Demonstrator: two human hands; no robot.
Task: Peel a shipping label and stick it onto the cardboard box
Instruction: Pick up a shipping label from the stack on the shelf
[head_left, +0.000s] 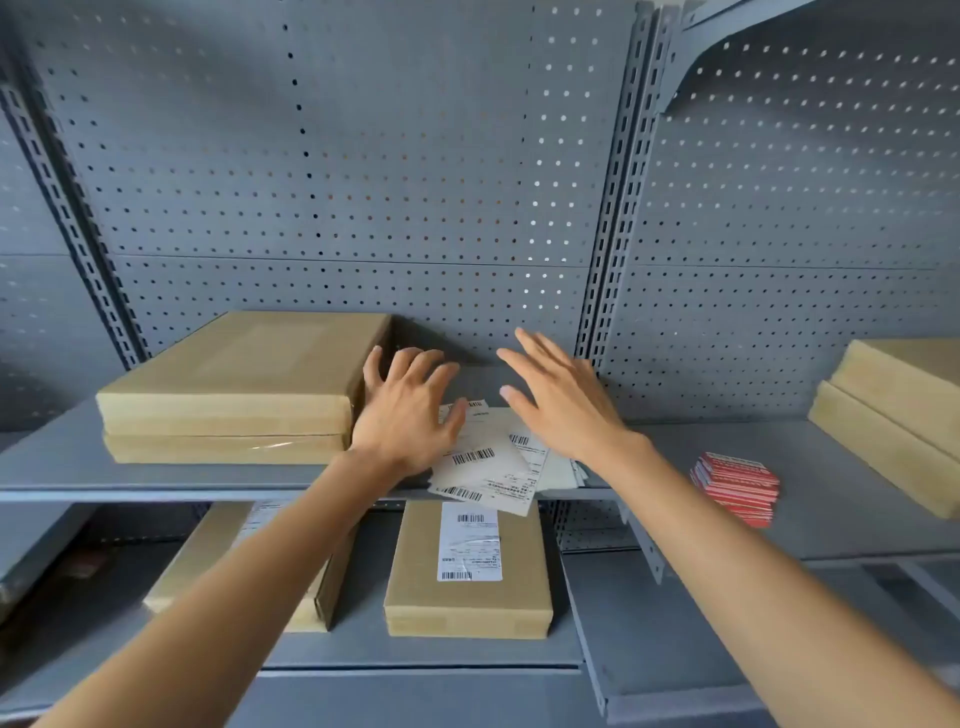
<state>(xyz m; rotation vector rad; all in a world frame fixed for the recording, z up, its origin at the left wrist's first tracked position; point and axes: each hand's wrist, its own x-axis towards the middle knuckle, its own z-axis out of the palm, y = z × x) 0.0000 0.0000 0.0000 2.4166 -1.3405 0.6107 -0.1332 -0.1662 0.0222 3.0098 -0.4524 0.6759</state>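
Observation:
A loose pile of white shipping labels (488, 470) with barcodes lies on the upper grey shelf (156, 470), partly overhanging its front edge. My left hand (408, 410) hovers over the pile's left side with fingers spread, holding nothing, close to the right end of two stacked cardboard boxes (234, 384). My right hand (561, 400) is above the pile's right side, fingers apart and empty. On the lower shelf, a cardboard box (415, 582) carries a stuck-on label (470, 548).
A stack of red and white stickers (735, 486) sits on the upper shelf to the right. More cardboard boxes (893, 410) lie at the far right, and another box (208, 561) on the lower left under my left forearm. Perforated grey panels form the back wall.

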